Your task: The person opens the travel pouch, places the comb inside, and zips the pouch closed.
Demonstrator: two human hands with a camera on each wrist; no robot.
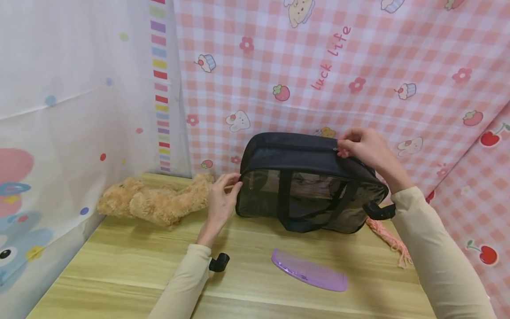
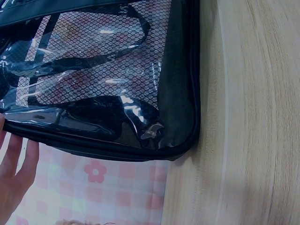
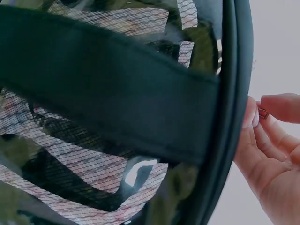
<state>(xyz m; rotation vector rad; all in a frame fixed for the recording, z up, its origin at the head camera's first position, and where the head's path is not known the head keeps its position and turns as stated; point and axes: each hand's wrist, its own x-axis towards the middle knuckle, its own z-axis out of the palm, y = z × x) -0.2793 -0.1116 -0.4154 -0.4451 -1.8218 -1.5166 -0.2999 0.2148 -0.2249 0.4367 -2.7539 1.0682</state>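
A black bag [image 1: 311, 150] with clear front panels and a strap handle [image 1: 284, 199] stands upright on the wooden table. At its left end, my left hand [image 1: 222, 199] pinches the edge; the left wrist view shows fingers [image 2: 29, 159] reaching behind the black piping. My right hand [image 1: 364, 148] is at the top of the bag towards the right. Between thumb and finger it pinches a small metal zipper pull [image 3: 263, 113], seen in the right wrist view. Mesh shows through the clear panel [image 2: 108, 56]; whatever lies inside is hard to make out.
A fluffy tan plush toy [image 1: 159, 201] lies left of the bag. In front of the bag is a purple comb [image 1: 308, 271]. A pink tasselled cord [image 1: 388, 241] lies to the right, partly hidden by the bag and right arm. Patterned cloth [image 1: 279, 66] hangs behind the table.
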